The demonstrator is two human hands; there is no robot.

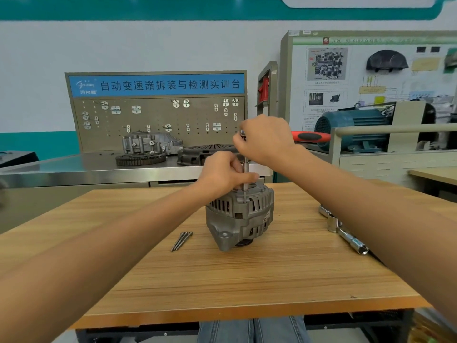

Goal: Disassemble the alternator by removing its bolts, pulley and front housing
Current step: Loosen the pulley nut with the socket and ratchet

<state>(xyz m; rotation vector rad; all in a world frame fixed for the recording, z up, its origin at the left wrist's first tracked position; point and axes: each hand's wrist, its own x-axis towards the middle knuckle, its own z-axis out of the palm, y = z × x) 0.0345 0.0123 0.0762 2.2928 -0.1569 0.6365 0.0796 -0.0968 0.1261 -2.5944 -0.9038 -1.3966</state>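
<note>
A grey alternator (241, 216) stands on the wooden table (222, 276), pulley end down. A ratchet with a red and black handle (310, 136) carries a thin steel extension (245, 179) that runs straight down onto a bolt in the alternator's top housing. My right hand (263, 138) grips the ratchet's head end from above. My left hand (223, 174) pinches the extension shaft just above the housing. Three long through bolts (181, 240) lie loose on the table left of the alternator.
A chrome cross-shaped socket wrench (343, 230) lies on the table to the right. Behind the table a steel bench (138, 167) holds a gear ring, a clutch plate and a gearbox casting under a pegboard. A teal motor (353, 127) sits at the right.
</note>
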